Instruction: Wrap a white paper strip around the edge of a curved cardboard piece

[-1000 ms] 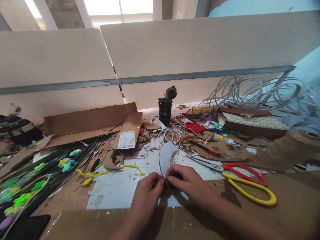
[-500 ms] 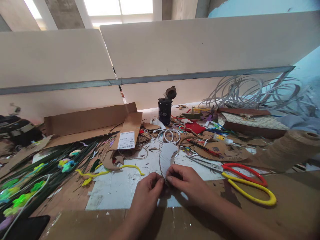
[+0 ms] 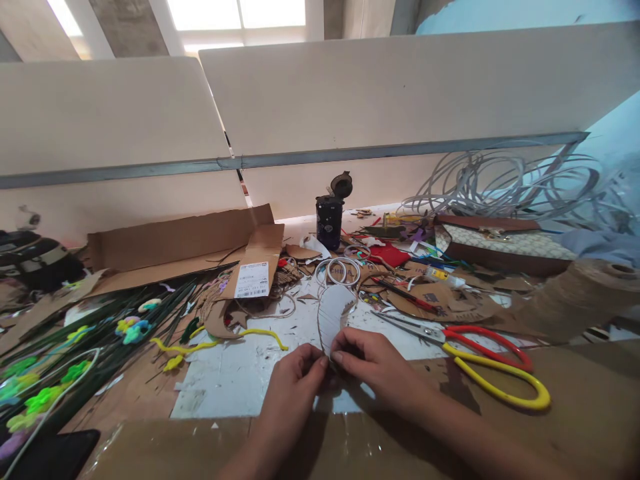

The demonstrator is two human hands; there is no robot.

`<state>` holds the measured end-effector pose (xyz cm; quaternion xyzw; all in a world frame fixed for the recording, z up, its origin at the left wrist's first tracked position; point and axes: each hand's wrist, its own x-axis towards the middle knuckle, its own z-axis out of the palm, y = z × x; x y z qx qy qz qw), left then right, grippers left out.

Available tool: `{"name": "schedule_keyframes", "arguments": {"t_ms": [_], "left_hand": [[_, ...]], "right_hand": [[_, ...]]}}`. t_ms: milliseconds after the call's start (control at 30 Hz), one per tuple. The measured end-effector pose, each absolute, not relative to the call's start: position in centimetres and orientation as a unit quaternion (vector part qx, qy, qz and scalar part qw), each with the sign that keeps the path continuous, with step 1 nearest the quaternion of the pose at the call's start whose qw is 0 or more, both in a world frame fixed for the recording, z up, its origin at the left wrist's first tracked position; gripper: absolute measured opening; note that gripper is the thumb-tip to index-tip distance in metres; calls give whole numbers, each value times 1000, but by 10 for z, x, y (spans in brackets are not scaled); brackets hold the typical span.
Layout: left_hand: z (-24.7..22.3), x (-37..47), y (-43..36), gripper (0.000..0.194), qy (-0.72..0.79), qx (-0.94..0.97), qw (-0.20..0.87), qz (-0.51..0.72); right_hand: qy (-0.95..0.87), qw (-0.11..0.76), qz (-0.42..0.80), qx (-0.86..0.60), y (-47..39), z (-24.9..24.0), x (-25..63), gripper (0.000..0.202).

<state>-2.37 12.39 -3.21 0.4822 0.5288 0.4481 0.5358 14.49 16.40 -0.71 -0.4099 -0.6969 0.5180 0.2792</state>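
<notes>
left hand (image 3: 299, 377) and right hand (image 3: 367, 363): grip pinched on the lower end of the white piece (image 3: 332, 319) (exact hold hidden by fingers), above the tabletop (image 3: 220, 380). scissors (image 3: 470, 347) to the right.

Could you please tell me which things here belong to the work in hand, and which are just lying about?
In the work:
Pale, curved, leaf-shaped piece, its lower end at the fingers of the left hand and right hand

Apparently just lying about:
Red-and-yellow-handled metal scissors
Brown twine cone
Black lidded cup
</notes>
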Motion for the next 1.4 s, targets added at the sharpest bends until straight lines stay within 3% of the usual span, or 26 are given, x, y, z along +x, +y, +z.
{"name": "schedule_keyframes", "arguments": {"t_ms": [1400], "left_hand": [[-33,-22,120,24,510,435,572,473]], "right_hand": [[-744,265,438,-428,166,-5,146,6]]}}
